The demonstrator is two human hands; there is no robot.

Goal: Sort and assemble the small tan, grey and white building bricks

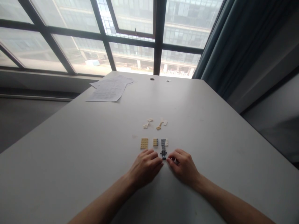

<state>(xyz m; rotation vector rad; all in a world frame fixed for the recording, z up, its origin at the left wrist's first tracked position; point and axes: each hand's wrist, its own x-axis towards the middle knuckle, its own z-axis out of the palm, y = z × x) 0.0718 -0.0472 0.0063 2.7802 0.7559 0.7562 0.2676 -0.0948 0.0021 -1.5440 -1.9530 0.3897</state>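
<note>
Between my two hands lies a small black brick assembly (pixel 163 153), just below a grey piece (pixel 163 142) with a white piece (pixel 166 142) at its right side. My left hand (pixel 147 166) is closed at the lower left of the black assembly, its fingertips beside the lower end. On the other side, my right hand (pixel 183 165) has its thumb and index finger pinched near that same end. Whatever either hand grips is too small or hidden to name. A tan studded plate (pixel 144 143) and a tan and grey block (pixel 155 142) lie above my left hand.
Small white pieces (pixel 145 126) and tan pieces (pixel 159 127) lie farther up the white table (pixel 93 149). Printed papers (pixel 108 91) rest at the back left. Two small round items are near the far edge, before the window; a dark curtain (pixel 217 40) hangs at right.
</note>
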